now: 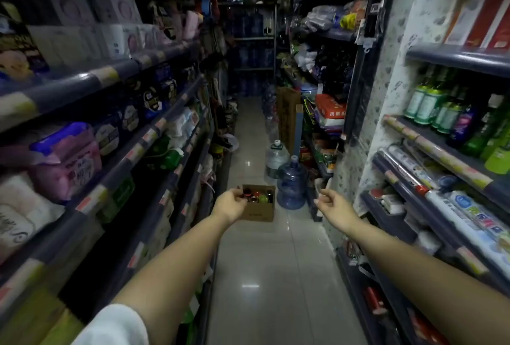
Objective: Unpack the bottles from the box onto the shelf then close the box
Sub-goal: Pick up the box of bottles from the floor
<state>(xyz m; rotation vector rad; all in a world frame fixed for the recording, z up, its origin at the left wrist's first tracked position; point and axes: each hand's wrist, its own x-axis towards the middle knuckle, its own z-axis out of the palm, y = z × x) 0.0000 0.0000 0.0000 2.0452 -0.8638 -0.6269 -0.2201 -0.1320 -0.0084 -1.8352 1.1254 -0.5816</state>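
Cardboard box (260, 210), brown, open, bottles (258, 196) inside, on floor. Your left hand (231, 201) and right hand (329, 203): loosely curled, empty. Risk: water jug (292, 184) beside; bottles may topple.

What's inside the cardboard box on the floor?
The open box holds upright bottles with dark, red and green tops. The left hand covers its left corner.
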